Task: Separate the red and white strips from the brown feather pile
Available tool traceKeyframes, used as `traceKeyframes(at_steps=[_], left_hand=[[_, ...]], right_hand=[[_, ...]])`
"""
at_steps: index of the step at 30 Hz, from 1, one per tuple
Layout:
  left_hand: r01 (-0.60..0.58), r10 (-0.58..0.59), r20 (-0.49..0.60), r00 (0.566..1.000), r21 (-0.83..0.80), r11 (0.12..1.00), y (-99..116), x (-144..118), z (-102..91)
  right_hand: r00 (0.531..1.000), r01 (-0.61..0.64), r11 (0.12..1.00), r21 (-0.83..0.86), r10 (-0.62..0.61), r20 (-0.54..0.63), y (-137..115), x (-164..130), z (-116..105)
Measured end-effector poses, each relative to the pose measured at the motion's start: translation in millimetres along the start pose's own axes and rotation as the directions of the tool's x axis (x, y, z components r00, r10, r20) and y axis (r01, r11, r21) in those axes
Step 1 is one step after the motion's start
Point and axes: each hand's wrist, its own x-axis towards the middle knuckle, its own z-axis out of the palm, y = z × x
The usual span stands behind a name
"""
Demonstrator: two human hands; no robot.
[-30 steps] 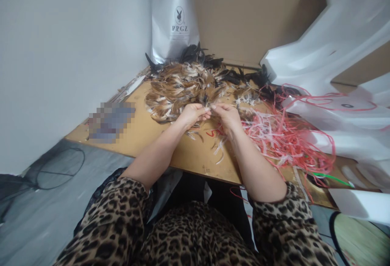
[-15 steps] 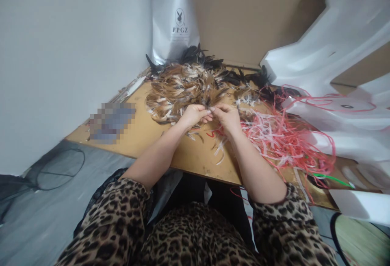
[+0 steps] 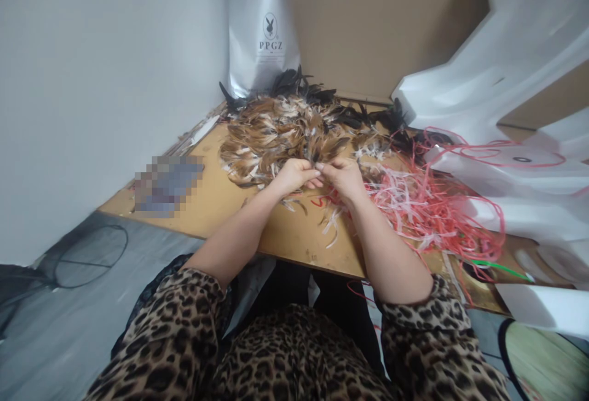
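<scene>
A: Largest item?
B: Worktop (image 3: pixel 216 202), brown board, set in a corner between a pale wall and cardboard sheets (image 3: pixel 381 27).

A: Next?
B: White foam pieces (image 3: pixel 506 51), stacked along the right side. A silver bag (image 3: pixel 262 27) printed "PPGZ" stands upright at the far edge.

A: On the board?
B: Feather pile (image 3: pixel 280 134), brown and cream with black ones at the back, lying at the far middle. Beside it on the right, a tangle of red and pink strips (image 3: pixel 427 205), spilling over the foam.

A: Hands?
B: Left hand (image 3: pixel 294 175) and right hand (image 3: pixel 345 177), fingertips meeting at the near edge of the pile. Each grip is narrow, pinched on a small feather bunch (image 3: pixel 317 157) held between them, just above the board.

A: Smallest?
B: Loose feathers (image 3: pixel 331 223) scattered on the board under the wrists. One green strip (image 3: pixel 501 268) at the right edge.
</scene>
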Motion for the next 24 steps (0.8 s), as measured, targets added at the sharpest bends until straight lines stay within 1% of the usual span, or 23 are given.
traceKeyframes(at_steps=[4,7,10,13,15,16,17,18,20,22,24], left_hand=[[0.041,-0.037,0.099,0.994,-0.038,0.998,2.7,-2.3,-4.2],[0.043,-0.039,0.101,0.994,-0.034,0.999,0.5,-2.0,-5.1],[0.021,-0.021,0.065,0.998,-0.008,1.0,-2.2,-0.2,-5.2],[-0.029,0.03,-0.019,0.999,0.007,1.0,-2.1,2.3,-7.5],[-0.069,0.067,-0.111,0.992,-0.019,0.997,-0.8,4.2,-10.8],[-0.087,0.079,-0.162,0.984,-0.042,0.995,-0.2,5.2,-12.6],[-0.1,0.085,-0.202,0.976,-0.067,0.993,0.3,6.2,-14.4],[-0.108,0.085,-0.234,0.968,-0.088,0.99,0.7,7.2,-15.9],[-0.112,0.077,-0.268,0.96,-0.118,0.987,1.0,8.6,-17.7],[-0.105,0.065,-0.277,0.959,-0.13,0.986,1.1,9.5,-17.9],[-0.097,0.056,-0.278,0.959,-0.135,0.986,1.1,9.6,-17.1]], right_hand=[[0.999,-0.028,0.999,0.029,0.027,0.037,-2.5,0.5,-3.1],[0.999,-0.025,0.999,0.027,0.024,0.03,-2.2,0.0,-1.6],[0.999,-0.041,0.999,0.03,0.04,0.02,-1.7,-0.2,1.4],[0.999,-0.041,0.999,0.018,0.041,0.03,-2.4,2.7,-2.2],[1.0,-0.002,0.997,-0.079,0.003,0.008,-1.8,6.6,-10.9],[1.0,0.014,0.984,-0.178,-0.015,-0.007,-0.7,8.7,-16.4],[1.0,0.016,0.954,-0.3,-0.017,0.0,0.8,10.7,-22.0],[0.999,0.011,0.909,-0.416,0.002,0.032,2.7,12.3,-27.0],[0.992,0.044,0.798,-0.601,0.038,0.124,6.9,13.7,-33.1],[0.977,0.115,0.668,-0.735,0.059,0.206,10.4,12.5,-32.5],[0.97,0.169,0.533,-0.829,0.057,0.235,12.7,9.9,-27.1]])
